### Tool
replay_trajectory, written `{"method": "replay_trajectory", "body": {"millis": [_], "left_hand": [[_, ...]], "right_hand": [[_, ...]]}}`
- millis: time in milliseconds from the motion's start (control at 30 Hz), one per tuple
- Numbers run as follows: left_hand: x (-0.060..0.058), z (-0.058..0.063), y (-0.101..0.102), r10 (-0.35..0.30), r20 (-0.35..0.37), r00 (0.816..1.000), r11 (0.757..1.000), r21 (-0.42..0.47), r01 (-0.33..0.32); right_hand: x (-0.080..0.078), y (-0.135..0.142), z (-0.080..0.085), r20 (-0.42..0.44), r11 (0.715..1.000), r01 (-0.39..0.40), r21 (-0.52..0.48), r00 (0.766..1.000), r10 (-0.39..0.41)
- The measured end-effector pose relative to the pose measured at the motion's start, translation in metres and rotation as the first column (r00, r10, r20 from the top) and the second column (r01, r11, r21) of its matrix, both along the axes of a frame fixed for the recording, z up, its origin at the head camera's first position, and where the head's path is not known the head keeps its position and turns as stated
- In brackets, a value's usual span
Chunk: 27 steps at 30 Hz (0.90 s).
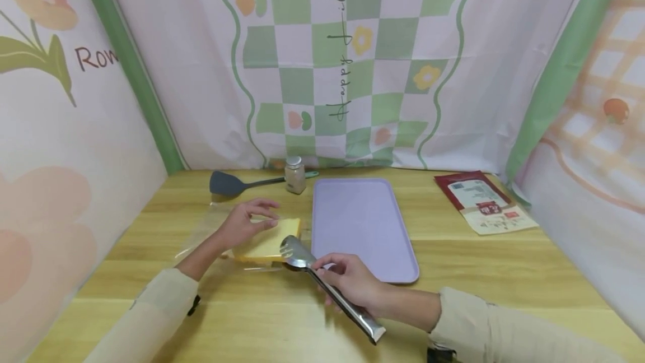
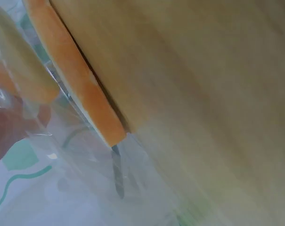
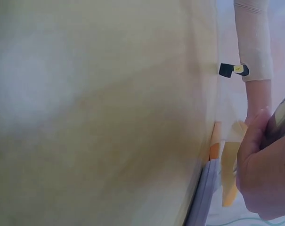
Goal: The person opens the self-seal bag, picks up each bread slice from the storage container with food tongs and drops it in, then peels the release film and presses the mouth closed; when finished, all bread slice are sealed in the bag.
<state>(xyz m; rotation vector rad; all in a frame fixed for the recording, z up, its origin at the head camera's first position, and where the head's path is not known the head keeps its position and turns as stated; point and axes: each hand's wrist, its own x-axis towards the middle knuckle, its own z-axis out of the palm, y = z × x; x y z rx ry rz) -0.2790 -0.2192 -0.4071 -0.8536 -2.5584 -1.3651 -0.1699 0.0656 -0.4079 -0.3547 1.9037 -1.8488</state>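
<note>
Beige sleeves (image 1: 478, 318) come nearest the camera in the head view, leading to two bare hands. Ahead of the right fingertips is a bread slice (image 1: 264, 240), pale yellow on top with an orange crust, clear film (image 1: 201, 228) beside it. The right hand (image 1: 355, 282) has its fingers curled round metal tongs (image 1: 347, 306), whose head meets the slice's near right corner. The left hand (image 1: 242, 226) reaches over the slice's far left part, fingers loosely bent, thumb and forefinger apart; whether they touch the bread cannot be told. A purple tray (image 1: 358, 223) lies just beyond the right fingers. From the left wrist, blurred fingers show at the edge, near the film; beside them the slice sits above a lower bread piece (image 2: 81, 70). From the right wrist, the gripping hand hides part of the tongs, and the slice shows just past it, raised off the tabletop (image 3: 85, 141).
</note>
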Motion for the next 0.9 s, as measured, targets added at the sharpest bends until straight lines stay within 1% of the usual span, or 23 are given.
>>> {"method": "replay_trajectory", "body": {"millis": [100, 233, 400, 500, 600, 700, 900], "left_hand": [[0.001, 0.000, 0.000, 0.000, 0.005, 1.000, 1.000, 0.012, 0.000], [0.001, 0.001, -0.001, -0.001, 0.012, 1.000, 0.999, 0.035, 0.000], [0.002, 0.000, -0.003, -0.014, -0.001, 1.000, 0.999, 0.052, 0.014], [0.001, 0.000, -0.003, -0.019, -0.007, 1.000, 0.998, 0.059, 0.019], [0.002, 0.001, -0.003, -0.009, -0.009, 1.000, 0.998, 0.054, 0.010], [0.002, 0.002, -0.003, -0.005, -0.009, 1.000, 0.999, 0.052, 0.005], [0.003, 0.002, -0.002, 0.001, -0.037, 0.999, 0.999, 0.051, 0.000]], "right_hand": [[-0.002, -0.003, -0.001, 0.018, 1.000, -0.010, -0.002, 1.000, 0.010], [-0.003, -0.009, -0.002, 0.022, 1.000, 0.003, -0.002, 1.000, -0.003], [-0.005, -0.015, -0.001, 0.025, 1.000, 0.010, -0.009, 1.000, -0.010], [-0.007, -0.017, -0.001, 0.033, 1.000, -0.007, -0.017, 0.999, 0.007], [-0.009, -0.018, 0.000, 0.035, 1.000, -0.024, -0.012, 0.999, 0.024], [-0.012, -0.019, 0.000, 0.041, 0.999, -0.043, -0.002, 0.998, 0.043], [-0.022, -0.018, 0.001, 0.064, 0.995, -0.095, 0.030, 0.994, 0.093]]}}
